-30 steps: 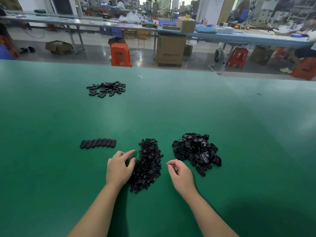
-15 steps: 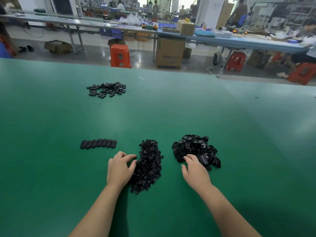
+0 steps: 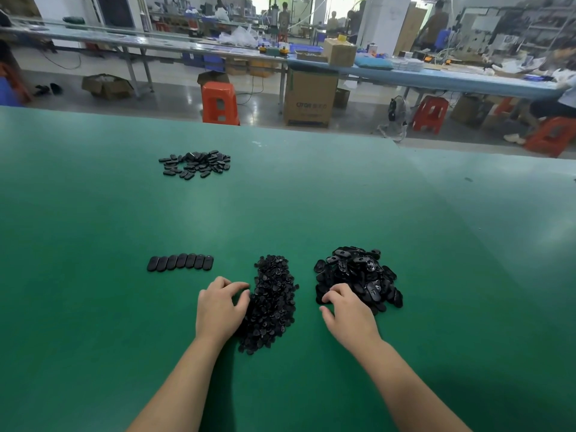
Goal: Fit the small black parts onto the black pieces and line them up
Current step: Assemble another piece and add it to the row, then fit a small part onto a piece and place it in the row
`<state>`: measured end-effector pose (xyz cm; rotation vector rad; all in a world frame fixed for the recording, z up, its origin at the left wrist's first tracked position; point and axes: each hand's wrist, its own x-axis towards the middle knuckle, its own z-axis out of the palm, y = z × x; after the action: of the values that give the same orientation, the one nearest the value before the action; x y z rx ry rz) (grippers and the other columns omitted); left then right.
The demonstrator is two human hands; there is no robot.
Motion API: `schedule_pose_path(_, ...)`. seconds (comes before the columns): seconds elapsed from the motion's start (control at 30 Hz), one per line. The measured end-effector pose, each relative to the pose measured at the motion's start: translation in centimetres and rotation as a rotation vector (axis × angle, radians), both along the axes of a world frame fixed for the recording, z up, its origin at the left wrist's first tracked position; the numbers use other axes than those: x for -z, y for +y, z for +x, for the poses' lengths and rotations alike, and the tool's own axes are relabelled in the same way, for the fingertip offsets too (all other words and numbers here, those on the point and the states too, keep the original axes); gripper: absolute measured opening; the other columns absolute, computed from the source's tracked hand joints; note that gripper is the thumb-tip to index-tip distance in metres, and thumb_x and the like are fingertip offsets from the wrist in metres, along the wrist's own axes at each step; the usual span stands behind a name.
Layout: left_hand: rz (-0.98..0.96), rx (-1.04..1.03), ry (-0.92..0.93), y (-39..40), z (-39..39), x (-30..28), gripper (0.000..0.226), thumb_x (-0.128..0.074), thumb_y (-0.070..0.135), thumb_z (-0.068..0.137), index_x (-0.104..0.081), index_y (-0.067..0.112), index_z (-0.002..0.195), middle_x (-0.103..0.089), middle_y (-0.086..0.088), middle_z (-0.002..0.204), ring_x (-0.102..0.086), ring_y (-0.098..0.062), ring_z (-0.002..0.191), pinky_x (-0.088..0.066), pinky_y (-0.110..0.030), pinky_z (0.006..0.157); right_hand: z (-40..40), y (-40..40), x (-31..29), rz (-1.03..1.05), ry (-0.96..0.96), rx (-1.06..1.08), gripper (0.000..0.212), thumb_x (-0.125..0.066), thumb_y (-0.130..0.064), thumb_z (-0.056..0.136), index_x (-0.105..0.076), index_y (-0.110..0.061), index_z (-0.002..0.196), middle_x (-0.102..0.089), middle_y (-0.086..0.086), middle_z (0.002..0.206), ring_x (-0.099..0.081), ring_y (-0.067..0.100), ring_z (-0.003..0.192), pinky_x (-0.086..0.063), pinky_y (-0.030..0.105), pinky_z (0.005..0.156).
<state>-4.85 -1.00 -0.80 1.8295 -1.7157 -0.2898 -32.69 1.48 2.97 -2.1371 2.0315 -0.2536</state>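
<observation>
A long heap of small black parts (image 3: 274,300) lies in front of me on the green table. To its right sits a heap of larger black oval pieces (image 3: 355,275). My left hand (image 3: 219,307) rests at the left edge of the small-parts heap, fingers curled into it. My right hand (image 3: 349,310) lies on the near left side of the oval-piece heap, fingertips among the pieces; whether it grips one is hidden. A neat row of several oval pieces (image 3: 180,262) lies side by side to the left.
A loose scatter of black oval pieces (image 3: 196,163) lies farther back on the left of the green table (image 3: 311,198). Beyond the table's far edge are an orange stool (image 3: 219,102), cardboard boxes (image 3: 307,99) and another long workbench.
My right hand moved from in front of me to the right onto the oval-piece heap. My left hand curled its fingers against the small-parts heap.
</observation>
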Motion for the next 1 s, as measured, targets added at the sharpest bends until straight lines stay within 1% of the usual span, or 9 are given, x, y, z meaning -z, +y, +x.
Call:
schedule_pose_path(0.17,0.006,-0.003,0.0,-0.1,0.0,0.1,0.02,-0.061,0.038,0.094,-0.075,0.033,0.107,-0.052,0.015,0.088,-0.05,-0.007,0.083,-0.033,-0.029,0.086,0.0,-0.2,0.0,0.007,0.011,0.006,0.026,-0.06,-0.047,0.097,-0.064,-0.023,0.108,-0.05,-0.012,0.125,-0.045,0.008,0.073,-0.037,0.023,0.065)
schedule_pose_path(0.23,0.005,-0.009,0.003,-0.1,0.0,0.1,0.02,-0.061,0.038,0.094,-0.076,0.033,0.107,-0.052,0.015,0.089,-0.048,-0.007,0.082,-0.034,-0.029,0.086,-0.1,-0.4,0.0,0.008,0.02,0.005,0.026,-0.059,-0.049,0.097,-0.062,-0.024,0.105,-0.052,-0.012,0.122,-0.049,0.008,0.081,-0.038,0.023,0.067)
schedule_pose_path(0.33,0.002,-0.01,0.002,0.0,0.0,0.1,0.02,-0.062,0.038,0.094,-0.076,0.033,0.107,-0.052,0.015,0.089,-0.046,-0.005,0.08,-0.035,-0.03,0.085,-0.1,-0.6,-0.1,-0.007,0.039,0.007,0.022,-0.059,-0.046,0.098,-0.063,-0.025,0.104,-0.059,-0.011,0.117,-0.056,0.01,0.1,-0.04,0.023,0.069)
schedule_pose_path(0.4,0.004,-0.008,0.005,0.0,0.0,0.1,0.02,-0.061,0.038,0.094,-0.075,0.033,0.107,-0.052,0.015,0.089,-0.045,-0.003,0.079,-0.035,-0.03,0.084,-0.1,-0.6,-0.2,-0.01,0.042,0.012,0.02,-0.06,-0.044,0.097,-0.064,-0.026,0.103,-0.06,-0.012,0.115,-0.057,0.01,0.103,-0.04,0.023,0.069)
schedule_pose_path(0.53,-0.002,-0.016,0.02,0.0,-0.1,0.1,0.018,-0.062,0.038,0.093,-0.076,0.033,0.105,-0.051,0.016,0.088,-0.042,0.001,0.077,-0.035,-0.03,0.084,-0.2,-0.6,-0.5,-0.015,0.025,0.029,0.018,-0.062,-0.042,0.097,-0.062,-0.026,0.106,-0.06,-0.012,0.113,-0.058,0.01,0.099,-0.037,0.025,0.067)
schedule_pose_path(0.7,0.011,-0.022,0.02,0.0,-0.1,0.0,0.019,-0.061,0.04,0.094,-0.075,0.034,0.105,-0.051,0.016,0.089,-0.043,-0.004,0.079,-0.033,-0.028,0.084,-0.5,-0.6,-0.9,0.003,-0.028,0.097,0.024,-0.065,-0.04,0.096,-0.051,-0.026,0.11,-0.059,-0.01,0.109,-0.05,0.01,0.072,-0.034,0.026,0.058)
schedule_pose_path(0.83,0.015,-0.022,0.021,0.0,-0.1,-0.1,0.019,-0.061,0.039,0.094,-0.075,0.033,0.105,-0.05,0.017,0.088,-0.044,-0.004,0.079,-0.032,-0.028,0.084,-0.9,-0.8,-1.1,0.039,-0.071,0.131,0.038,-0.067,-0.04,0.095,-0.047,-0.026,0.124,-0.058,-0.01,0.115,-0.061,0.012,0.082,-0.041,0.026,0.06)
schedule_pose_path(0.93,0.02,-0.03,0.039,0.1,-0.1,-0.1,0.019,-0.061,0.04,0.094,-0.075,0.033,0.105,-0.051,0.016,0.088,-0.041,0.0,0.078,-0.034,-0.029,0.083,-1.3,-1.0,-1.2,0.058,-0.122,0.165,0.051,-0.069,-0.035,0.095,-0.042,-0.027,0.137,-0.055,-0.007,0.121,-0.063,0.014,0.085,-0.042,0.026,0.061)
schedule_pose_path(1.0,0.019,-0.032,0.045,0.1,-0.2,-0.1,0.019,-0.061,0.04,0.094,-0.074,0.033,0.105,-0.051,0.016,0.088,-0.039,0.005,0.079,-0.035,-0.029,0.083,-1.5,-1.0,-1.2,0.064,-0.135,0.173,0.048,-0.068,-0.031,0.096,-0.044,-0.027,0.137,-0.055,-0.007,0.116,-0.062,0.015,0.087,-0.045,0.028,0.065)
